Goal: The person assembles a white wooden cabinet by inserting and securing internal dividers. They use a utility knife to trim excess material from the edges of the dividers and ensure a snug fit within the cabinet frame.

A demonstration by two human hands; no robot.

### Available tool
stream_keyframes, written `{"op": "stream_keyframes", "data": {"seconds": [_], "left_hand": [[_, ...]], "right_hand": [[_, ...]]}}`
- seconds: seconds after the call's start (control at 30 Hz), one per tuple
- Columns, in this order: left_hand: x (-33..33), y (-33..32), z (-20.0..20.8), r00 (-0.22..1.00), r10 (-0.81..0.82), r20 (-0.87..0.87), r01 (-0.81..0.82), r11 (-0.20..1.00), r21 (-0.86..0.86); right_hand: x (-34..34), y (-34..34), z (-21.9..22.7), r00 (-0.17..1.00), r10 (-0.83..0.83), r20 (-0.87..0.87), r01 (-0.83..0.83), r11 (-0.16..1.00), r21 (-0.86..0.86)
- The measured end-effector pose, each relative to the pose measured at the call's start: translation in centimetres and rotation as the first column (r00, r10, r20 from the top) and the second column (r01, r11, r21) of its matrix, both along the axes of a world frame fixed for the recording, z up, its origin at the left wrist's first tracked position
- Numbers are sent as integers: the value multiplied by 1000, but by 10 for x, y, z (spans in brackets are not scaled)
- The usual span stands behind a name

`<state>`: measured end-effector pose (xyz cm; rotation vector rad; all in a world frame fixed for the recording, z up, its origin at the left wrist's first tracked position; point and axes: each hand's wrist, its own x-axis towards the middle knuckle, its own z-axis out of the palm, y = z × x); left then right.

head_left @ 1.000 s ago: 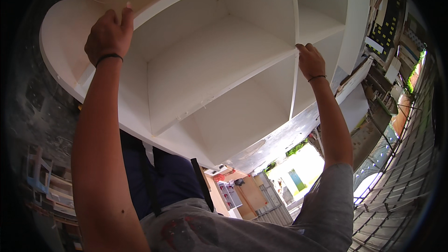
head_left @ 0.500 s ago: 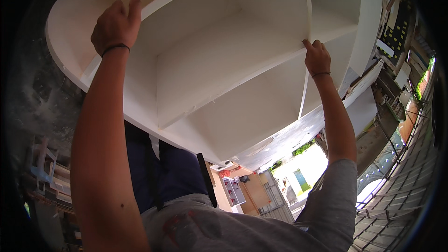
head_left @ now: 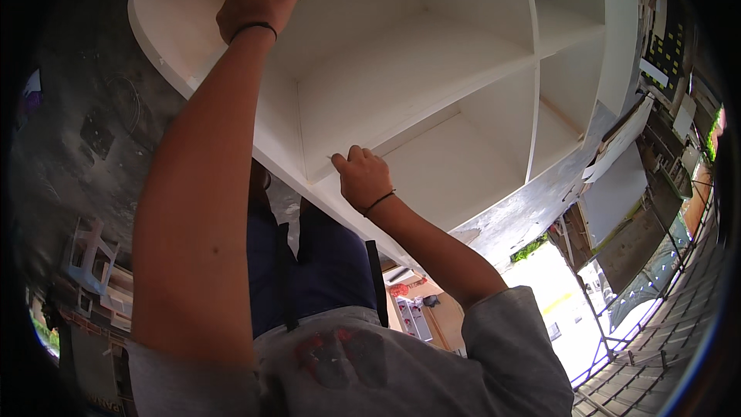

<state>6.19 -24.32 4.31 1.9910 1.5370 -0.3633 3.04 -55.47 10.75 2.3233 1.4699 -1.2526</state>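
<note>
A large white shelf unit [head_left: 401, 54] with open compartments fills the upper middle, tilted across the view. My left hand [head_left: 258, 4] is closed at its upper front edge, near the rounded end panel [head_left: 166, 19]; the curled fingers are mostly hidden behind the back of the hand. My right hand [head_left: 363, 177] is closed at the front edge of the middle shelf [head_left: 421, 120], toward that shelf's left end. A tiny pale tip shows by the right fingertips, too small to name.
The dark floor [head_left: 85, 131] is stained and dusty. At lower left stands a pale wooden frame [head_left: 91, 255]. Boards and panels [head_left: 617, 193] lean along the right side, beside a tiled roof [head_left: 656, 340]. A lilac rack [head_left: 413, 316] stands behind my body.
My right hand has slid left along the middle shelf's edge, away from the upright divider. The left hand stays at the upper edge. The whole view has shifted, moving the shelf unit rightward.
</note>
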Motion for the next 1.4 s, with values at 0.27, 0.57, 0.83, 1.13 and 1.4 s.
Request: {"op": "stream_keyframes", "data": {"seconds": [0.27,0.57,0.83,1.13,1.4], "left_hand": [[-94,28,22,845,-370,386,-89,614,784],[-125,17,-5,926,252,282,-359,822,442],[-107,11,12,898,418,137,-438,820,369],[-101,11,26,869,494,16,-475,827,299],[-100,11,34,861,508,-5,-484,823,299]], "right_hand": [[209,-23,9,808,-423,410,390,906,165],[220,-32,-22,814,-16,581,-34,997,76],[-11,14,3,998,57,-6,-57,992,-114],[305,-3,4,807,166,567,28,948,-317],[29,-2,-13,982,114,148,-122,992,40]]}}
